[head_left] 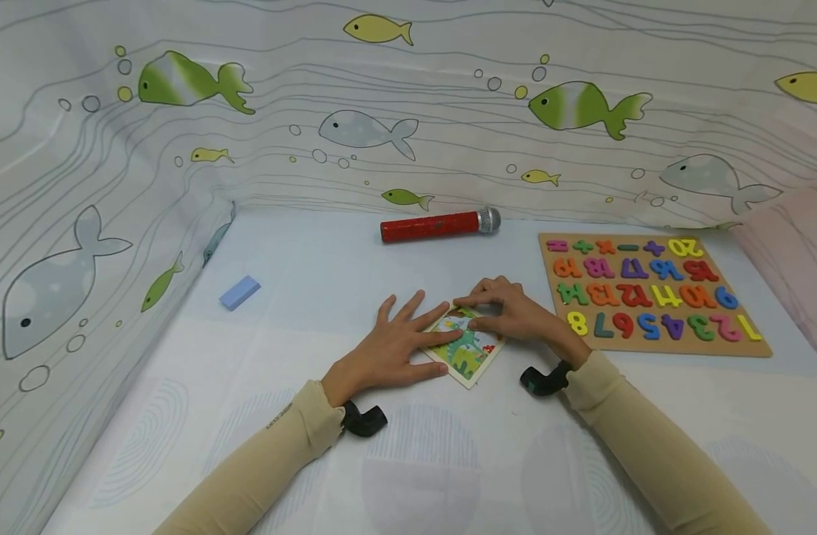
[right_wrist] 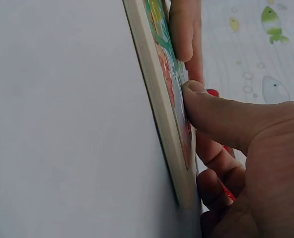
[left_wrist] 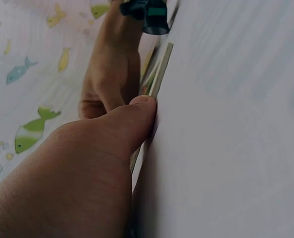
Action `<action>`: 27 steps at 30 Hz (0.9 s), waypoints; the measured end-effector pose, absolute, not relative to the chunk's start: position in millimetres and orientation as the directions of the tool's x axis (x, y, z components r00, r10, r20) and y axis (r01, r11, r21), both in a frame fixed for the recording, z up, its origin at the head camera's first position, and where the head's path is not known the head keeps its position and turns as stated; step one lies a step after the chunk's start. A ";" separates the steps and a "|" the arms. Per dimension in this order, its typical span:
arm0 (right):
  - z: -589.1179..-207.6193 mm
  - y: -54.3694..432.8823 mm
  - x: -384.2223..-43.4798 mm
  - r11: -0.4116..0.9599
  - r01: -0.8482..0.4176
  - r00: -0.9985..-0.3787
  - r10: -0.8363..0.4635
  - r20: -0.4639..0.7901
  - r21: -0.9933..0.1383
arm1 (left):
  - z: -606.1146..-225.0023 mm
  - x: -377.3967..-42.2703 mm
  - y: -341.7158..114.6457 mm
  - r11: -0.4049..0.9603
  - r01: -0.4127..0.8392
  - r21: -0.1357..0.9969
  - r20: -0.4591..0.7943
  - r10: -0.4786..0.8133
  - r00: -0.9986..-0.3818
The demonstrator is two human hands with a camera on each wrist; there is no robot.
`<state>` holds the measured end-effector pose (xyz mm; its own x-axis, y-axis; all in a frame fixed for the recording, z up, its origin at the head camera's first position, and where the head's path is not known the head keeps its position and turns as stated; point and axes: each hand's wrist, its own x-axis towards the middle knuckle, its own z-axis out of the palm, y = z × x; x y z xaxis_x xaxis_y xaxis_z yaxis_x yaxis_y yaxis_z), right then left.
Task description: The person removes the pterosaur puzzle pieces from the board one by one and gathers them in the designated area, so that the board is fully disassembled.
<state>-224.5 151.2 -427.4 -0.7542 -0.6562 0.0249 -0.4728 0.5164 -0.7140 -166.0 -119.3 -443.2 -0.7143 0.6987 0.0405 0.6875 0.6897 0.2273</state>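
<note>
A small square wooden picture puzzle (head_left: 471, 357) with a green dinosaur lies turned cornerwise on the table between both hands. My left hand (head_left: 395, 349) rests on its left side, fingers spread and straight, two fingertips on the picture. In the left wrist view the left thumb (left_wrist: 142, 106) lies along the puzzle's edge (left_wrist: 162, 69). My right hand (head_left: 515, 308) grips the puzzle at its far right side, index finger at the far corner and thumb on the picture. The right wrist view shows that thumb (right_wrist: 206, 106) pressing the face, other fingers curled; seams run across the picture (right_wrist: 169, 74).
A red microphone (head_left: 431, 227) lies behind the hands near the fish-print backdrop. To the right is a wooden number board (head_left: 662, 345) with colourful numerals and signs. A blue block (head_left: 239, 293) sits at the left. Black wrist-worn devices (head_left: 366, 421) hang under both cuffs.
</note>
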 end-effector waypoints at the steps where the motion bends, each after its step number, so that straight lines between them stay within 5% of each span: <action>1: -427.4 151.3 -224.3 0.518 -0.467 -0.758 -0.652 0.023 -0.716 | -442.9 -165.9 -119.1 0.689 0.688 0.226 0.040 0.699 -0.714; 20: -436.2 150.1 -217.6 0.418 -0.465 -0.784 -0.604 0.144 -0.780 | -441.1 -162.8 -117.9 0.694 0.682 0.229 0.050 0.692 -0.721; 27: -433.9 141.4 -217.2 0.488 -0.411 -0.835 -0.541 0.103 -0.770 | -440.9 -162.8 -118.2 0.687 0.683 0.250 0.046 0.696 -0.717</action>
<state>-217.2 141.4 -433.9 -0.8347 -0.5411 0.1027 -0.4110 0.4879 -0.7701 -162.8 -118.2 -440.9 -0.7168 0.6957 0.0465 0.6827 0.6866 0.2499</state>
